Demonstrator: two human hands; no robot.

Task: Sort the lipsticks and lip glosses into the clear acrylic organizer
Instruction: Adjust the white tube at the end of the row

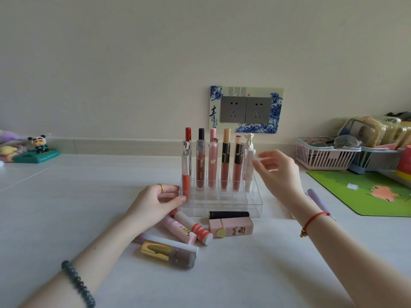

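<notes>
We had our left hand [160, 203] with its grip clamped on the left front corner of the clear acrylic organizer [253, 205], our right hand [278, 172] with its grip spread apart just beside the white tube [250, 167] in the right end slot, loose lipsticks [231, 227] just before the front edge, and the table [77, 196] running wide to the left.

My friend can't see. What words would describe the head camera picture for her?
The left hand holds a clear acrylic organizer of upright lip glosses; the right hand hovers open beside its white tube. Loose lipsticks lie on the table in front.
</notes>
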